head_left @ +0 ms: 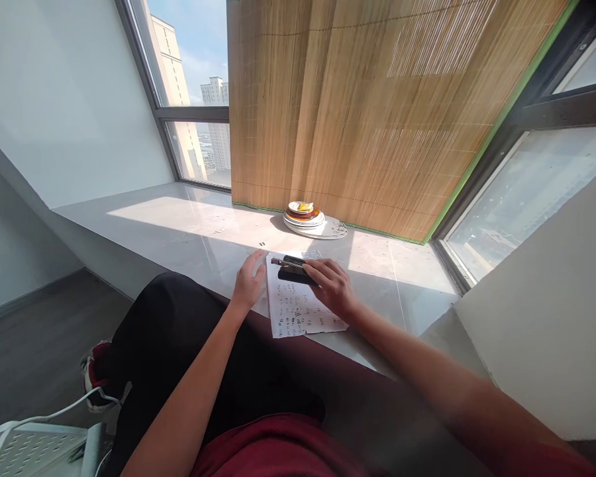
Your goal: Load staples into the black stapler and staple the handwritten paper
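Note:
My right hand [330, 283] is closed around the rear part of a black stapler [294, 272], whose silvery metal channel points to the left. The stapler is over the upper part of a sheet of paper [285, 311] with handwritten columns on it. The lower edge of the sheet looks torn. My left hand [249, 283] is by the sheet's upper left edge, thumb and fingers apart, holding nothing. Just beyond the stapler lies a small silvery, shiny item [312, 254], too small to make out. Two tiny dark bits [262, 244] rest on the sill beyond my left hand.
The pale stone window sill [179, 228] carries a stack of plates [304, 220] at the back, on a flat oval board [335, 229]. Behind it hangs a bamboo blind [377, 132]. At lower left stands a white perforated seat [40, 450] with a white cable [59, 415].

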Action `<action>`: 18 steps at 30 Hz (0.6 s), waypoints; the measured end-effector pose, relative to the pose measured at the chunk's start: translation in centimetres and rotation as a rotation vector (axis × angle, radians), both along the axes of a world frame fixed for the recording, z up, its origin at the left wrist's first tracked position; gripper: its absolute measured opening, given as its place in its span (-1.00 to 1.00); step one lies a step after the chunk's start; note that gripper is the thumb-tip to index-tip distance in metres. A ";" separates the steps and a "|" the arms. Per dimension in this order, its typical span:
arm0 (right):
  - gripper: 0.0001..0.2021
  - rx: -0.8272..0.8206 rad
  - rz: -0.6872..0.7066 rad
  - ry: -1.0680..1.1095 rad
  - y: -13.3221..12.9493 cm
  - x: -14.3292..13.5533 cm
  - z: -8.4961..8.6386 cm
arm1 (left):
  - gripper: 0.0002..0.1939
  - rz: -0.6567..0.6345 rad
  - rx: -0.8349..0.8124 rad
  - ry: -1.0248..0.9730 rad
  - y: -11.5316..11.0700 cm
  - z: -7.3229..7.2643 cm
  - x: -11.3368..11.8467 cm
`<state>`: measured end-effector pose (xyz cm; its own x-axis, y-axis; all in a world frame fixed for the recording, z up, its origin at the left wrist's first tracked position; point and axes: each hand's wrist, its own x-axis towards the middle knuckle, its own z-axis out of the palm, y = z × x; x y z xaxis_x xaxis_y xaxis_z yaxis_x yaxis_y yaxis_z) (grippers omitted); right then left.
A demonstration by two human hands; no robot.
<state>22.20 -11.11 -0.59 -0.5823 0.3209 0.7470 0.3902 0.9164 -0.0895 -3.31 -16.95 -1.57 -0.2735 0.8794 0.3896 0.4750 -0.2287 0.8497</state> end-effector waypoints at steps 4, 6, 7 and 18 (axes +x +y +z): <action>-0.59 0.063 0.066 -0.094 -0.6 0.1 0.1 | -0.54 -0.173 -0.177 -0.680 -0.5 0.9 1.4; -0.62 0.085 0.075 -0.157 -0.6 0.2 0.0 | -0.59 -0.234 -0.231 -0.847 -0.6 0.9 1.8; -0.63 0.096 0.076 -0.186 -0.6 0.3 -0.1 | -0.64 -0.247 -0.234 -0.894 -0.5 0.8 1.9; -0.75 -0.166 -0.217 0.193 -1.7 -1.1 0.5 | -0.89 -0.013 -0.027 -0.833 -0.5 0.1 1.4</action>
<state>21.07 -12.81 -0.10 -0.3399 0.5485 0.7640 0.5356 0.7806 -0.3221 -1.89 -17.44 -1.49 -0.4527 0.8906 0.0431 -0.3137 -0.2043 0.9273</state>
